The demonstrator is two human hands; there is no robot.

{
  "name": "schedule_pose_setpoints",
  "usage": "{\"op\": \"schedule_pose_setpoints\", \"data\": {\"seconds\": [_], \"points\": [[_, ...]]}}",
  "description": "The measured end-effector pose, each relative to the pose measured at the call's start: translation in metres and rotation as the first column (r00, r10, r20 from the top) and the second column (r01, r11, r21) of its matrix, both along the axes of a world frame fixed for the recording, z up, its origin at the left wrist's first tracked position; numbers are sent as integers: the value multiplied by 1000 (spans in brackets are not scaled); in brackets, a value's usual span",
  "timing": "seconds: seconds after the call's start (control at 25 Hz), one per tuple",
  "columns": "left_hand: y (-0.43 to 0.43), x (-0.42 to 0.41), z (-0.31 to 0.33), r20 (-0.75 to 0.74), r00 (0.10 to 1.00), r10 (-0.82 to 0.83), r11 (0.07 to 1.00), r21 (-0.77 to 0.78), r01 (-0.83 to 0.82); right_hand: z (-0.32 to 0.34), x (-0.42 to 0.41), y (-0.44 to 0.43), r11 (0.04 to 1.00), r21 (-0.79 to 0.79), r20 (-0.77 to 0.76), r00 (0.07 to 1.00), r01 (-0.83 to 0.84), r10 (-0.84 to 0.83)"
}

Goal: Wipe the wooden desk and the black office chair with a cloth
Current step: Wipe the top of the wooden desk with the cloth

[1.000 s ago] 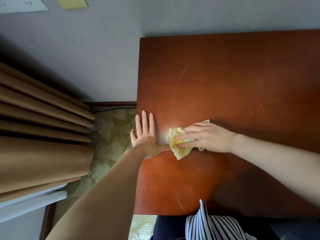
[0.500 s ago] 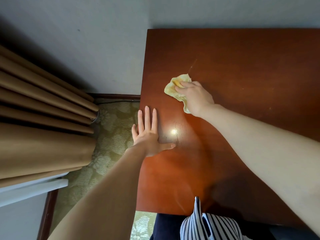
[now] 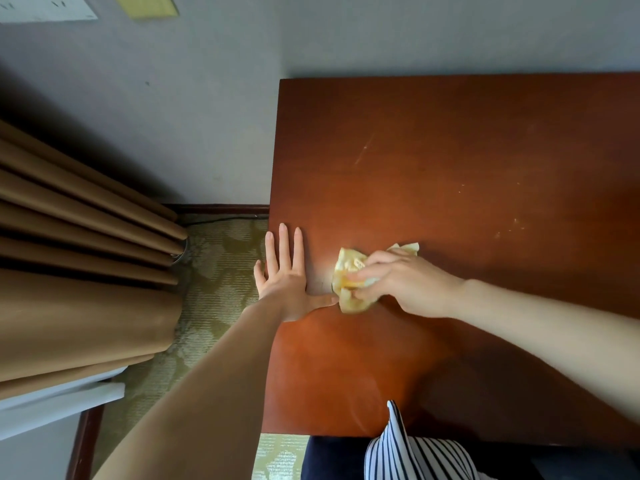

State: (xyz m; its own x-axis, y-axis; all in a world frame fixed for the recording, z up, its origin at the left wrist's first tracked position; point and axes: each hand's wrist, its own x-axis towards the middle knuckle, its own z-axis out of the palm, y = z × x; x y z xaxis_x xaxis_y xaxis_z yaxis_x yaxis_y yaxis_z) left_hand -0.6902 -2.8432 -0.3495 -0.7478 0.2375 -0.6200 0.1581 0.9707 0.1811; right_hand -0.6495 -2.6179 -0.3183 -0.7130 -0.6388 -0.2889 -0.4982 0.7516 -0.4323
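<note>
- Head view: the wooden desk (image 3: 450, 168) fills the right side of the picture, its far edge against the grey wall (image 3: 207, 98).
- The yellow cloth (image 3: 350, 269) lies crumpled on the desk top near the desk's left edge, about halfway between its far and near edges.
- The right hand (image 3: 405, 285) lies over the cloth with its fingers curled round it, gripping it and pressing it to the wood.
- Half a second ago, this hand and the cloth were farther up the desk, nearer the wall. Now they are back down by the left thumb, much where they were a second ago.
- The left hand (image 3: 284, 285) stays flat on the desk's left edge, fingers straight and close together and pointing at the wall. The thumb is spread sideways, its tip just beside the cloth.
- Pale scratches and specks show on the desk top beyond the right hand.
- Left of the desk lies patterned green carpet (image 3: 221, 271), and beyond it hang folded brown curtains (image 3: 69, 271).
- At the desk's near edge a striped garment (image 3: 408, 455) shows.
</note>
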Motion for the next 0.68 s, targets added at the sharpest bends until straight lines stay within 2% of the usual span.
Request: {"op": "schedule_pose_setpoints", "data": {"seconds": [0.12, 0.24, 0.32, 0.4, 0.44, 0.52, 0.6, 0.68], "points": [[1, -1, 0, 8, 1000, -11, 1000, -9, 11, 2, 3, 9, 986, 20, -24, 986, -167, 167], [1, -1, -1, -4, 1000, -6, 1000, -2, 6, 1, -14, 14, 987, 55, -36, 987, -151, 154], [0, -1, -1, -10, 1000, -3, 1000, 3, 3, -3, -31, 18, 998, 57, -75, 997, -19, 24], [-1, -1, -2, -15, 1000, -4, 1000, 5, 4, -6, -51, 25, 970, 18, -89, 967, 242, -239], [-1, -1, -2, -14, 1000, -4, 1000, 4, 4, -9, -60, 29, 916, -14, -80, 913, 401, -401], [0, 0, -2, -16, 1000, -4, 1000, -2, 4, -14, -77, 38, 748, -62, -71, 745, 661, -663], [-1, 1, -2, -21, 1000, -4, 1000, -7, 4, -17, -85, 38, 627, -63, -88, 622, 776, -778], [-1, 0, -1, -16, 1000, -2, 1000, -7, 2, -19, -81, 31, 603, -56, -107, 596, 795, -796]]}}
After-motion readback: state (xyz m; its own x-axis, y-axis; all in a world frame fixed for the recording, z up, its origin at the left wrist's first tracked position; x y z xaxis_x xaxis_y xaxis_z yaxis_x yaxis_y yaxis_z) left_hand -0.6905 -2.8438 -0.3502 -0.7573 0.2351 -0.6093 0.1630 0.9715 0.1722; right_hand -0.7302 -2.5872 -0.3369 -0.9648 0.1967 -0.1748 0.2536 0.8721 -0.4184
